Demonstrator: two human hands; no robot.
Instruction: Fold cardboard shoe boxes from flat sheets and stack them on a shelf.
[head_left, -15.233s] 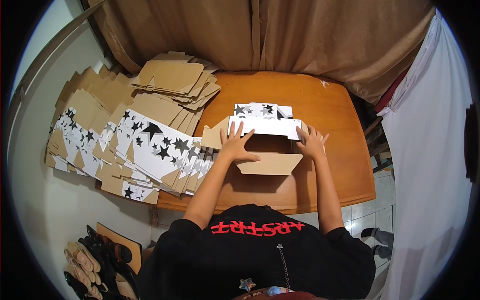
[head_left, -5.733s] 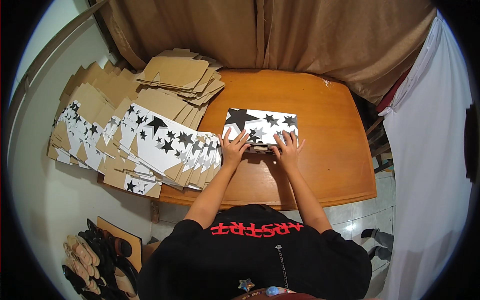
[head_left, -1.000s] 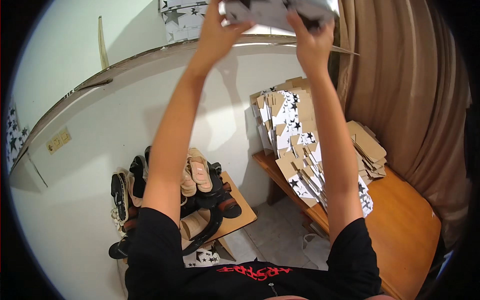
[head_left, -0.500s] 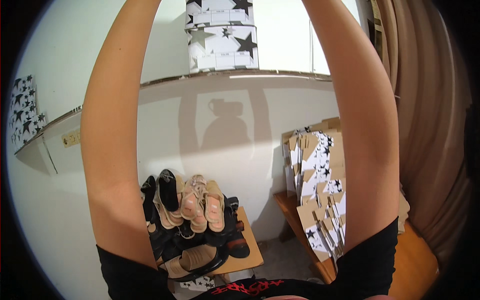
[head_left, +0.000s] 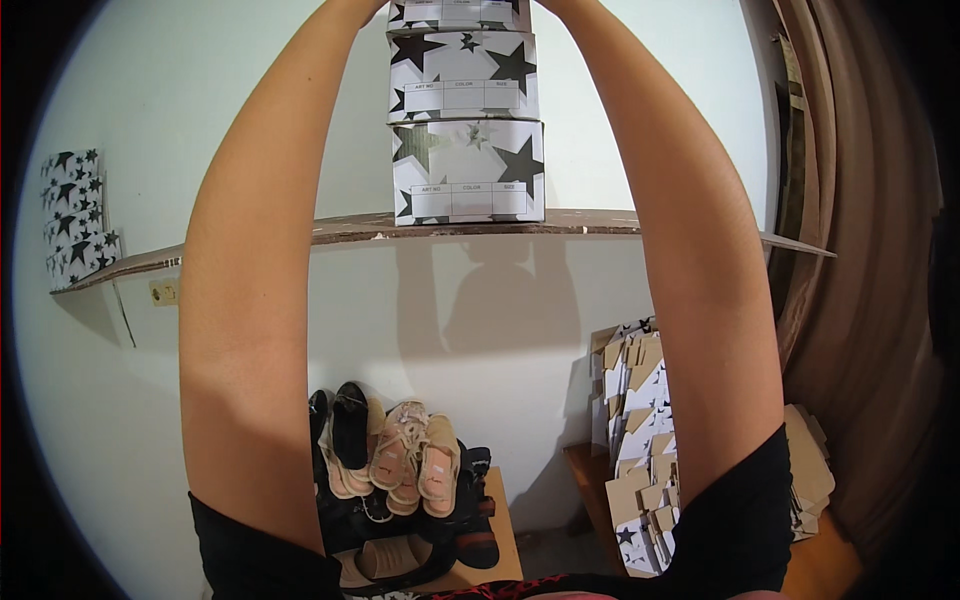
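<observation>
Both my arms reach up and forward to the top edge of the head view. Only the base of my left hand [head_left: 370,10] shows there, beside the upper part of a stack of shoe boxes. My right hand [head_left: 550,4] is on the stack's other side, also mostly cut off. The fingers of both are out of the picture, so their grip is hidden. White shoe boxes with black and grey stars stand in the stack: a lower box [head_left: 468,170], one above it [head_left: 462,75], and the bottom part of a higher box [head_left: 458,14].
The stack stands on a wall shelf [head_left: 590,225]. More star-patterned boxes [head_left: 75,220] are at its far left. Below, sandals and shoes [head_left: 400,460] crowd a small table [head_left: 503,515]. Flattened cardboard boxes [head_left: 640,440] lean on a wooden bench [head_left: 590,470]; a brown curtain [head_left: 880,250] hangs right.
The view has tilted upward, so the shelf and stack sit lower and more boxes show. My hands have come closer together at the stack's sides, their bases now just in view.
</observation>
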